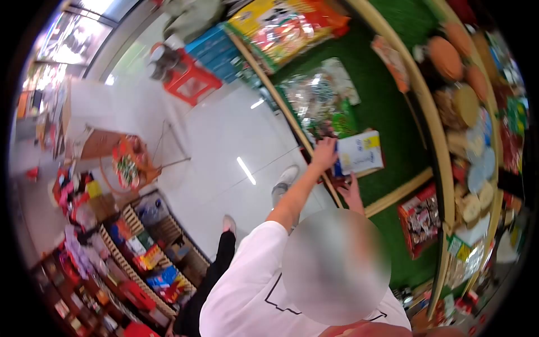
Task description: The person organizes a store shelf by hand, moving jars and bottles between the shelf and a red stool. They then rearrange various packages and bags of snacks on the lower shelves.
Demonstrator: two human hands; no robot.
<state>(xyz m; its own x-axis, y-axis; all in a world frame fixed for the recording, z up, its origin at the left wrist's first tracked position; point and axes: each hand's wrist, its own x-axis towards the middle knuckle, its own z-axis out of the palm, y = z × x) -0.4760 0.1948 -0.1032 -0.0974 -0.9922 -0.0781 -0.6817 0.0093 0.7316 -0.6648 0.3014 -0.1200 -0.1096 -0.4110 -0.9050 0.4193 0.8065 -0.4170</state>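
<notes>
A white package (359,153) with blue print and a yellow corner lies tilted over the green-lined shelf bay, near its wooden edge. My left hand (324,154) grips its left side, fingers bent at the blue edge. At the package's lower edge is my right hand (352,194), thumb up against it; its other fingers are partly hidden. Just beyond my left hand are clear plastic bags (311,92) and a green packet (342,122). A blurred round patch covers part of the view over my white shirt.
Wooden rails (400,192) divide the green-lined shelf. A large yellow and red bag (281,28) lies at its far end, a red snack bag (420,219) in the nearer bay. Jars (465,106) line the right. A red stool (193,78) and stocked crates (149,255) stand on the left.
</notes>
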